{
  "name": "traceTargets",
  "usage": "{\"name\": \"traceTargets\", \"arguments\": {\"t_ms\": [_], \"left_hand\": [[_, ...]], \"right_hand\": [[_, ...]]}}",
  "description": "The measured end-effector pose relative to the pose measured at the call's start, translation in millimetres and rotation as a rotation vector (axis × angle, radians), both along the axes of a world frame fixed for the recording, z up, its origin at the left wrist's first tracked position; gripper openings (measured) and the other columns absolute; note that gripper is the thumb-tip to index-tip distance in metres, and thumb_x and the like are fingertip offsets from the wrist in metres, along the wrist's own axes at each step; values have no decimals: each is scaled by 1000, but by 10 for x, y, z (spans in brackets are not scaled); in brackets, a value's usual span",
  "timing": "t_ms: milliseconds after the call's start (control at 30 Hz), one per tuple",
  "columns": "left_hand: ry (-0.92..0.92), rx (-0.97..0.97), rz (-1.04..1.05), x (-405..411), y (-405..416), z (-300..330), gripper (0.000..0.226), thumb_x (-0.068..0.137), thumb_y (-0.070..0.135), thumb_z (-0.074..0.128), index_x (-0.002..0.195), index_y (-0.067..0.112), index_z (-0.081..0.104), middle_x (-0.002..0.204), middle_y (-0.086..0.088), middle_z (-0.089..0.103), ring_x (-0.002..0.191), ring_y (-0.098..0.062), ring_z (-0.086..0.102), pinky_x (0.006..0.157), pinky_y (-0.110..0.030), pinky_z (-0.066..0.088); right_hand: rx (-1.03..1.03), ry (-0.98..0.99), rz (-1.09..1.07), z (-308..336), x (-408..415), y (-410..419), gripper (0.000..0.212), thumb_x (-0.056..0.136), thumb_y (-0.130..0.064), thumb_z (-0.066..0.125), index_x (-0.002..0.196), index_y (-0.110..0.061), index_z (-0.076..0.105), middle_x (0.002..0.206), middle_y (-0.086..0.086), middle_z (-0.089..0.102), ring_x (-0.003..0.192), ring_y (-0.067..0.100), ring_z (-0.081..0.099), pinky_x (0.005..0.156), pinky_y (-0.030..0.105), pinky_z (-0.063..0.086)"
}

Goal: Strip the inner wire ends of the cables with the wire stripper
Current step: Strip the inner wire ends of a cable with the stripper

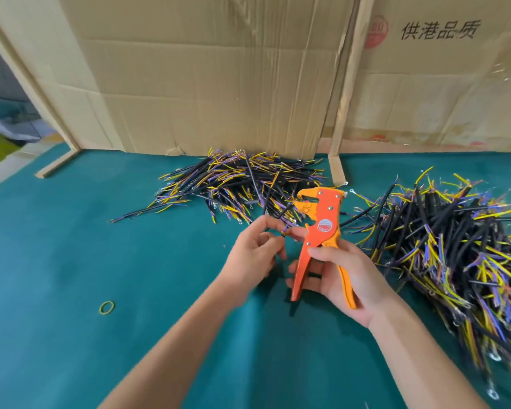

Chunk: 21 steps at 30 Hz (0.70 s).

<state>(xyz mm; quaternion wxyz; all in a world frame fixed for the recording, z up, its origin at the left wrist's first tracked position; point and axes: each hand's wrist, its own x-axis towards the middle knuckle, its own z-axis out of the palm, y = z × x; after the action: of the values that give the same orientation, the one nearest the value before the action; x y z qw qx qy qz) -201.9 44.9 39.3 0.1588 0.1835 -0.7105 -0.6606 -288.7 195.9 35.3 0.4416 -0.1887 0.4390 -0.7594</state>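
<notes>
From the head camera, a person is sitting at a table with a green cloth [71,246] on it. The right hand [341,280] is gripping an orange wire stripper [322,231] by its two handles. The fingers are curling around the handles, and the thumb is pressing on the front. The stripper is standing up, with its head at the top and its handles pointing down. Its mouth is facing left, toward the other hand.

The left hand [252,250] is pinching one black cable [279,215] between the thumb and the fingertips. The cable is poking up and to the right from the fingers. Small blue and yellow wire ends are showing just beside the fingertips. The cable's top end is sitting near the stripper's mouth, but it is not touching it.

A flat pile of cables [242,181] is lying at the back of the table, behind the hands. They are black with yellow and purple wires sticking out. A bigger, taller heap of cables [455,246] is lying on the right side, just beside the right hand.

A small yellow-green rubber band [106,307] is lying on the cloth, left of the arms. Big sheets of brown cardboard [219,84] are standing up behind the table. One sheet on the right is showing black printed writing.
</notes>
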Motion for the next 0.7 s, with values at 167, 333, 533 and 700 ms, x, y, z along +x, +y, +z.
{"name": "traceTargets", "arguments": {"t_ms": [167, 333, 533, 700], "left_hand": [[-23, 20, -45, 437, -362, 25, 14, 101, 7, 53, 97, 18, 59, 69, -2, 60, 47, -10, 36, 43, -17, 27], [-4, 28, -95, 542, -515, -93, 4, 102, 11, 56, 101, 14, 57, 72, -7, 64, 54, -14, 36, 47, -20, 27], [69, 49, -188, 346, -632, -208, 6, 102, 11, 57, 101, 9, 52, 74, -12, 66, 54, -16, 41, 48, -21, 33], [65, 48, -228, 359, -604, -282, 9, 94, 25, 63, 91, 25, 55, 81, -15, 73, 56, -17, 46, 48, -22, 38]], "right_hand": [[21, -4, 105, 9, 344, -211, 49, 81, -9, 69, 129, -4, 67, 85, 22, 58, 82, 40, 64, 77, 57, 55], [76, -14, 114, 28, 407, -344, 44, 81, -9, 67, 125, -3, 69, 84, 23, 59, 82, 40, 64, 77, 56, 56], [15, -106, 78, -58, 313, -391, 52, 79, -10, 71, 130, 1, 64, 89, 25, 59, 84, 42, 64, 79, 57, 55], [-8, -120, 114, -77, 263, -379, 54, 79, -13, 72, 130, 3, 63, 91, 27, 59, 84, 41, 64, 80, 57, 54]]}}
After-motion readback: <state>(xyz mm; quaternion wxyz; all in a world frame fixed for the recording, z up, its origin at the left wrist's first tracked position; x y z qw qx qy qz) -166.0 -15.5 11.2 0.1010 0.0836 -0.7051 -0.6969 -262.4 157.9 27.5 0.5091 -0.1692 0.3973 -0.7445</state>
